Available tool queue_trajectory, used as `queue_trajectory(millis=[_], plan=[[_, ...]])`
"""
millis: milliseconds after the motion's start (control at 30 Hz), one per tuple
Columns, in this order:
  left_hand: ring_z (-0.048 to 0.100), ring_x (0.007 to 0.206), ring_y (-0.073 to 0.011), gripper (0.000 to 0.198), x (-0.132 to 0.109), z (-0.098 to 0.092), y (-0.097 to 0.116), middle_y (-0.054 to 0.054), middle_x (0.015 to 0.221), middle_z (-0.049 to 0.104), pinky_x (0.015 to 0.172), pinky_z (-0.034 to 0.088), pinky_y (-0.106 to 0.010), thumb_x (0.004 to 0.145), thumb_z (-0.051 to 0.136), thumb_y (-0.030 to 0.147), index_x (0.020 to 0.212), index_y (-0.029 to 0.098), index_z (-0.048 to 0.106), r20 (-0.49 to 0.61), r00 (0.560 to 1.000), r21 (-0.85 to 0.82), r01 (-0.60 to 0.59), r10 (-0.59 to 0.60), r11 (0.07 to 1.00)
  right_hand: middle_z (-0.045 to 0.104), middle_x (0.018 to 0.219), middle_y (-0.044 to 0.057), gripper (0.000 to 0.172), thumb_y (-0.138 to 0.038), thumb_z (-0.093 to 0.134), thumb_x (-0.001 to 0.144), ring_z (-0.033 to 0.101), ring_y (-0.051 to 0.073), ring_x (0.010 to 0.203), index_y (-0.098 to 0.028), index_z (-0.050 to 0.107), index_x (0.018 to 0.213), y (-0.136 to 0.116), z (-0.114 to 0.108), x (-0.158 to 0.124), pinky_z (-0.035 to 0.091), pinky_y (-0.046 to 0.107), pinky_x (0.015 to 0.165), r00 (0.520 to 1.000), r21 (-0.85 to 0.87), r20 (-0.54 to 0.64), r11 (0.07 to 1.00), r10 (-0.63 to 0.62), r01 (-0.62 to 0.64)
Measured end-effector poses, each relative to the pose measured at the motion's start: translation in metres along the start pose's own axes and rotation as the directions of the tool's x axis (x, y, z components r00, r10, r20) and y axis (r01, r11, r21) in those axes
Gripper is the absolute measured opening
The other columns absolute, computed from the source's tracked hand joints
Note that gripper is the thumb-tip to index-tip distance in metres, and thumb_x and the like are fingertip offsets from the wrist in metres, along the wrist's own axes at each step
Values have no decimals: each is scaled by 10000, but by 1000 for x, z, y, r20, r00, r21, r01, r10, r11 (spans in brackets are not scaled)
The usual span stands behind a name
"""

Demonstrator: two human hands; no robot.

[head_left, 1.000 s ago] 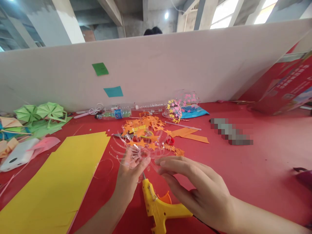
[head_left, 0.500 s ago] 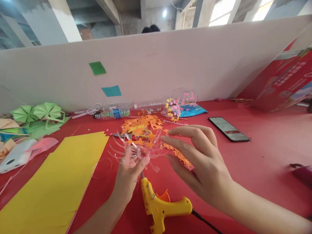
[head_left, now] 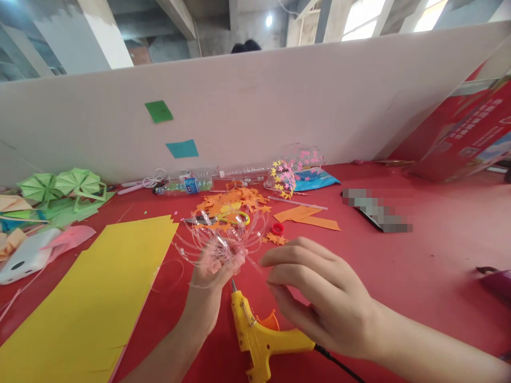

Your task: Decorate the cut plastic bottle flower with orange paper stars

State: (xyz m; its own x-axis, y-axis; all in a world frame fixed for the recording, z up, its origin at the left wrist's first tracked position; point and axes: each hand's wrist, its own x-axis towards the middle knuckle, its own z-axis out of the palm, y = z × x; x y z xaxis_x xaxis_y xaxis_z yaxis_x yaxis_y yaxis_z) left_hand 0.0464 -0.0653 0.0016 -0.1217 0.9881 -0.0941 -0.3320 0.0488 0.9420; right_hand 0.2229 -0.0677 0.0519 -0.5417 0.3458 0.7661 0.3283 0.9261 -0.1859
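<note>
My left hand (head_left: 217, 263) is closed around the base of a clear plastic bottle piece (head_left: 227, 246), cut into many thin strips that curl outward like petals. One strip (head_left: 254, 264) stretches to the right, and my right hand (head_left: 319, 290) has its fingers bent in a pinch at that strip's end. Below both hands lies a yellow glue gun (head_left: 255, 335), its nozzle close to my left wrist and its handle partly behind my right hand. Orange paper stars (head_left: 235, 200) are heaped behind the bottle piece, with yellow-handled scissors (head_left: 233, 217) among them.
Yellow paper sheets (head_left: 88, 298) lie at left, near green folded paper (head_left: 77, 183). A labelled bottle (head_left: 189, 184) and a star-covered clear bottle (head_left: 297, 165) rest by the white partition (head_left: 255, 106). Orange strips (head_left: 307, 217), a red ring (head_left: 277, 229) and a blurred-out phone (head_left: 375, 210) are to the right.
My right hand has moved down and its fingers have drawn together on a strip. The orange paper strips and red ring it covered now show. The bottle piece has turned slightly.
</note>
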Motion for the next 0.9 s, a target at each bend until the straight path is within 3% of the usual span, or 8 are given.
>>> queue_trajectory(millis=[200,400,500,633,900], plan=[[615,870,-147,288,5,-3,-2,7,864,672,822,455,-278,705,762,261,956,211,629,81,995,-65,-45,50,997,685,871,77,171,-46,413,895,630,151,758,-191,479,957,-1,9,-4,511,244,623,996,74,78,996,48,-54],[624,869,-151,258,5,-5,-3,-8,896,689,816,460,-279,686,779,270,887,195,637,11,996,-65,-87,87,994,646,777,49,131,-77,404,927,610,126,640,-186,474,943,-1,17,-7,477,213,573,981,52,133,987,143,-151],[616,836,-136,254,5,-5,-2,3,862,678,798,465,-263,686,780,280,877,198,635,30,996,-51,-78,80,996,652,783,58,143,-71,389,929,621,127,649,-181,482,925,-1,17,-7,480,213,572,975,60,153,984,160,-171],[590,808,-112,261,6,-6,-3,18,849,647,776,463,-232,696,773,284,895,208,622,80,995,-3,-58,58,998,661,756,42,132,-69,435,914,593,126,638,-182,502,931,-1,13,-6,482,221,565,985,108,72,981,155,-163],[572,862,-124,219,7,-7,-8,17,878,615,813,471,-245,739,742,309,870,226,588,136,987,50,-91,84,995,701,931,60,251,-45,532,866,625,135,763,-173,503,1080,-2,1,-5,521,259,666,990,125,-67,985,128,-119]])
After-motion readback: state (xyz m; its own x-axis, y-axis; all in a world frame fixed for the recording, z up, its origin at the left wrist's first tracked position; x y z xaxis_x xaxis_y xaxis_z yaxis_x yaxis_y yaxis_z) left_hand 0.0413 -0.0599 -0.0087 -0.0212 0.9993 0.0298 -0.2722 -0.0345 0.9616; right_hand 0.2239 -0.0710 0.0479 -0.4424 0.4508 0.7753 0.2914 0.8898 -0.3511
